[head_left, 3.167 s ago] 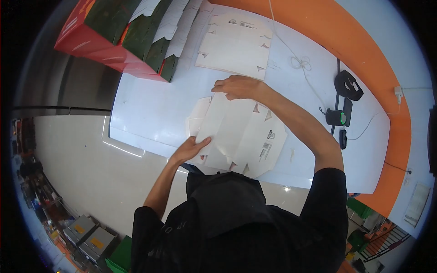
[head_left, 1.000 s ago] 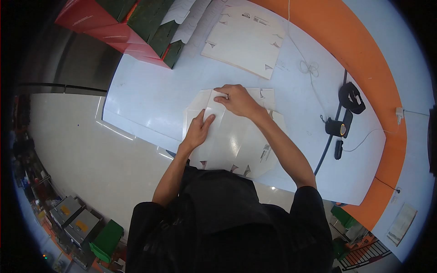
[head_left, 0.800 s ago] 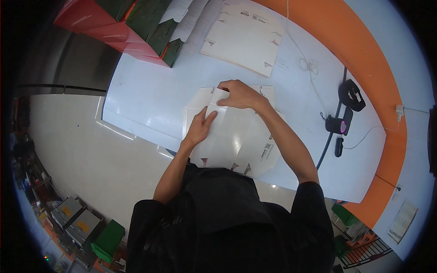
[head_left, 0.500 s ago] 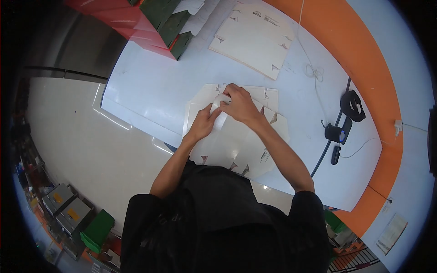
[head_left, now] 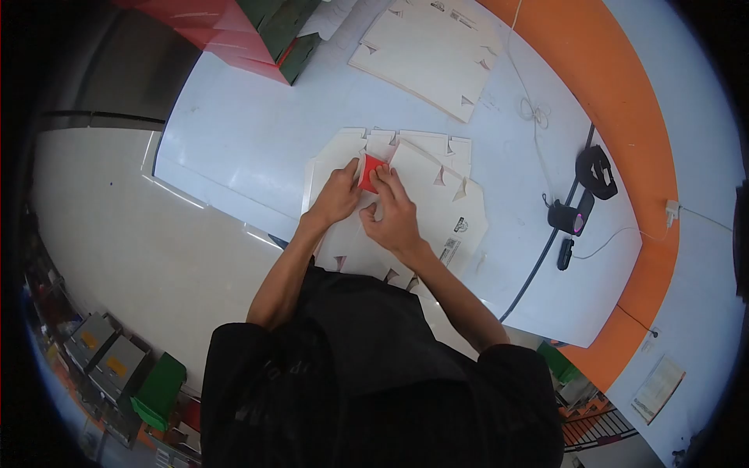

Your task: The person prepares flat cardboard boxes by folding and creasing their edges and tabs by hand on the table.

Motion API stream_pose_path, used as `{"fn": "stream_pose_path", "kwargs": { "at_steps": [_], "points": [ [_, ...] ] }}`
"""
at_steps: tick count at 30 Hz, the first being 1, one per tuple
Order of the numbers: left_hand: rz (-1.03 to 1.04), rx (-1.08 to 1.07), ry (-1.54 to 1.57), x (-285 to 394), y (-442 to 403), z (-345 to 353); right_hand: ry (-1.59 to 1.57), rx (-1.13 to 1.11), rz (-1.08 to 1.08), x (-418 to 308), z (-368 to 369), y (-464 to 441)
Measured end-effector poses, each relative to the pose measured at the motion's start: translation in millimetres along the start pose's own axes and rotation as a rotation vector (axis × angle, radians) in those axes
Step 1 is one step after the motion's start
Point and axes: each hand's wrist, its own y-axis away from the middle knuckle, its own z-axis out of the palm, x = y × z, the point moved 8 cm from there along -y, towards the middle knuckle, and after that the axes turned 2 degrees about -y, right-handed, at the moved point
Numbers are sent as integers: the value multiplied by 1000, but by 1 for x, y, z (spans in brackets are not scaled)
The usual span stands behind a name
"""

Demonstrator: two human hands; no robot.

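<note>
Flat white cardboard sheets (head_left: 421,187) with notched edges and printed marks lie on the white table in front of me. Near their upper middle a folded-up flap shows its red side (head_left: 372,173). My left hand (head_left: 337,197) is closed on the flap's left edge, its fingertips partly hidden. My right hand (head_left: 392,216) touches the red face with its fingertips, the thumb held apart from the fingers below it.
A stack of similar white sheets (head_left: 425,58) lies farther back. Red and dark green boxes (head_left: 273,39) stand at the upper left. At the right are a black strap (head_left: 595,173), a small round black device (head_left: 566,217) and a white cable (head_left: 535,117).
A red face of the cardboard now shows between my hands. My right hand has moved down and turned, its fingers now on the red face. The view has shifted slightly.
</note>
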Motion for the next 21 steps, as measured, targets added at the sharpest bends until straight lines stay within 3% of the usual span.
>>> {"fn": "stream_pose_path", "kwargs": {
  "at_steps": [4, 9, 12, 13, 16, 21],
  "points": [
    [-77, -88, 1, 2, 3, -2, -58, -84, 11, 3, -5, -11],
    [-89, 127, 215, -24, 14, -1, -22, -28, -7, 0, -3, -12],
    [-35, 78, 311, -11, 13, -5, 21, 21, -60, -12, 0, -5],
    [1, 28, 354, 1, 10, -6, 19, 0, -60, -15, 4, -2],
    [-153, 30, 404, -10, 4, 3, 5, -54, -46, -15, 11, 7],
    [-53, 81, 279, -4, 5, -4, -176, -257, 115, 17, -20, -22]
  ]
}}
